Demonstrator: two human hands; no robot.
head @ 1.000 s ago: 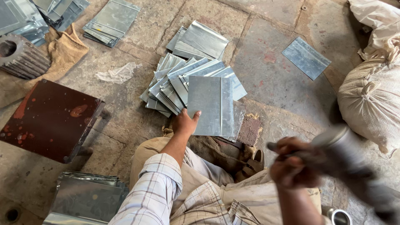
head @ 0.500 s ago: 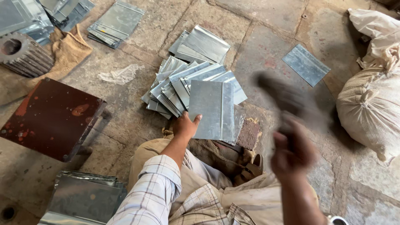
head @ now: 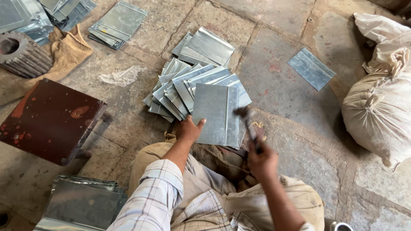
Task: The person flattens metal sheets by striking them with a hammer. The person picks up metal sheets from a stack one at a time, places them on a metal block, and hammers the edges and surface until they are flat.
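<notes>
A grey folded metal sheet lies on top of a fanned pile of similar sheets on the stone floor. My left hand presses flat on the sheet's near left corner. My right hand grips the handle of a hammer, blurred with motion, whose head is down at the sheet's right folded edge.
A rusty red metal block sits at the left. More sheet stacks lie at the lower left and upper left. A single sheet lies at the right near tied sacks. A toothed gear rests on burlap.
My right hand has swung the hammer from raised at the right down and leftward onto the sheet's right edge. My left hand has stayed on the sheet.
</notes>
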